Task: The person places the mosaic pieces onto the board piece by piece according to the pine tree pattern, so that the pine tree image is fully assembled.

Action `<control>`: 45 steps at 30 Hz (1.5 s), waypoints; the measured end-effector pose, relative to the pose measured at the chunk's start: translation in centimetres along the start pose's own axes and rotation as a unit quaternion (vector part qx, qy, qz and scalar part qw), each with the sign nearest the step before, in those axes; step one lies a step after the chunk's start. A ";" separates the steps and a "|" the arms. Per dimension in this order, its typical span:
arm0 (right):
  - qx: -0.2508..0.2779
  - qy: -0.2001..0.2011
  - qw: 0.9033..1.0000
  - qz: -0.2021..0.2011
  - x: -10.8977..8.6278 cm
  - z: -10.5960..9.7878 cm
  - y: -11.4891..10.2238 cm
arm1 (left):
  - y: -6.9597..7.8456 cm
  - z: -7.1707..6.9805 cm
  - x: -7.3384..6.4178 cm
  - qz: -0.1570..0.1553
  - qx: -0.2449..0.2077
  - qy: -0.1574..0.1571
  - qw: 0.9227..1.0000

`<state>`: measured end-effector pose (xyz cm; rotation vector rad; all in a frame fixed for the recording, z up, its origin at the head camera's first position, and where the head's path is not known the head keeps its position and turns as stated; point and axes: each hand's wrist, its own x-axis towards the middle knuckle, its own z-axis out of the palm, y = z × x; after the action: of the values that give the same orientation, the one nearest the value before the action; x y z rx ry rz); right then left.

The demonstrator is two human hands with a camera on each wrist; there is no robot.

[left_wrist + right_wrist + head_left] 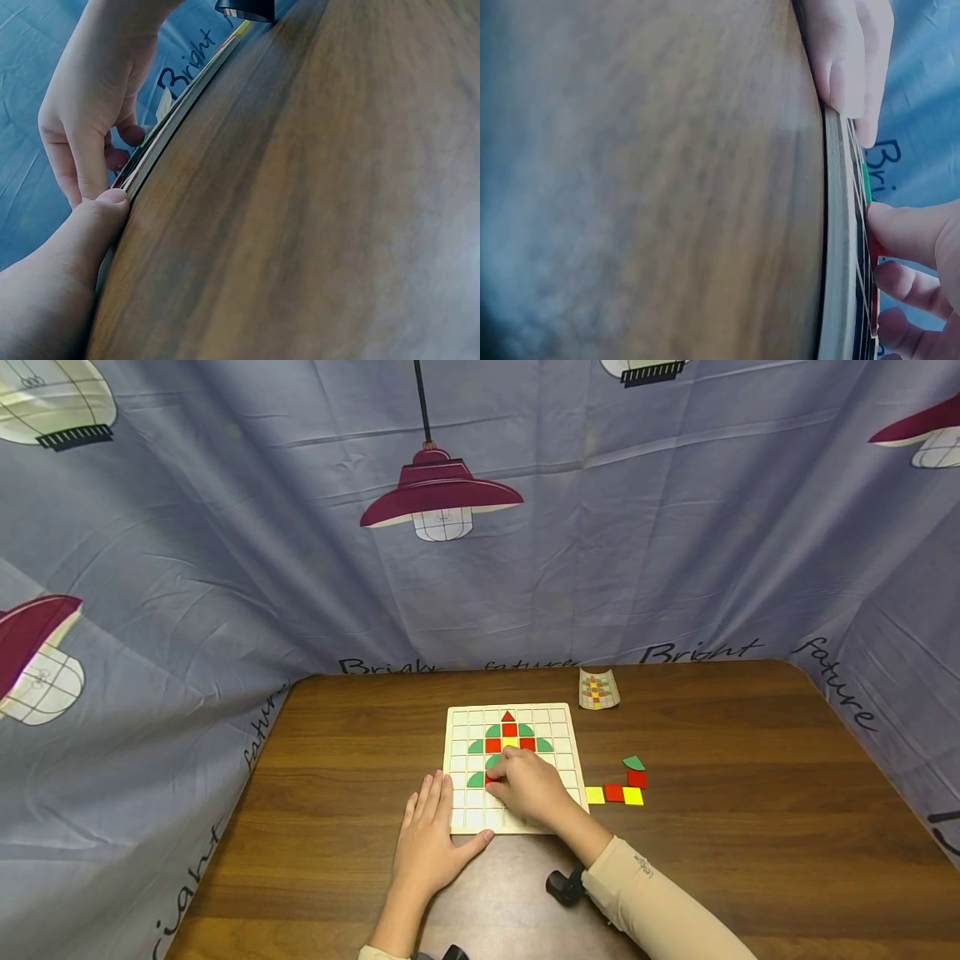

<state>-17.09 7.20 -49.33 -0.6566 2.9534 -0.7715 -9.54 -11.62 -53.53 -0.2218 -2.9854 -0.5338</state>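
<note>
A pale square grid board (467,817) lies on the table, bearing a pattern of green quarter-rounds, red squares, a yellow square (511,742) and a red triangle (508,717) at the top. My left hand (431,843) rests flat against the board's left side, fingers straight, thumb (111,198) at its near edge. Over the lower middle of the grid, my right hand (531,783) pinches a red square tile (491,779) between thumb and fingertips, right beside a green quarter-round (476,780). The right hand covers part of the pattern. In the right wrist view the thumb (900,225) touches red.
Right of the board lie loose tiles: yellow squares (633,797), red squares (613,792) and a green quarter-round (634,763). A small curled pattern card (598,690) stands behind the board's right corner. A patterned curtain (480,593) borders the wooden table (750,777).
</note>
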 end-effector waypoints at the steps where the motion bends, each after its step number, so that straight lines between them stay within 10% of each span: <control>1: 0.001 0.002 1.000 0.000 0.0 0.0 0.0 | 0.0 0.0 0.0 0.000 0.000 0.001 1.000; 32: -0.007 0.041 0.999 -0.003 -1.4 -1.0 0.3 | 0.1 0.0 -0.2 0.012 0.006 0.019 1.000; 45: 0.002 0.044 0.998 0.050 -5.9 -5.3 5.6 | 0.0 0.1 0.0 0.001 0.006 0.007 1.000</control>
<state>-14.60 16.43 -47.80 -0.4832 3.0354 -0.8184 -9.52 -11.59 -53.60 -0.2204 -2.9742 -0.5145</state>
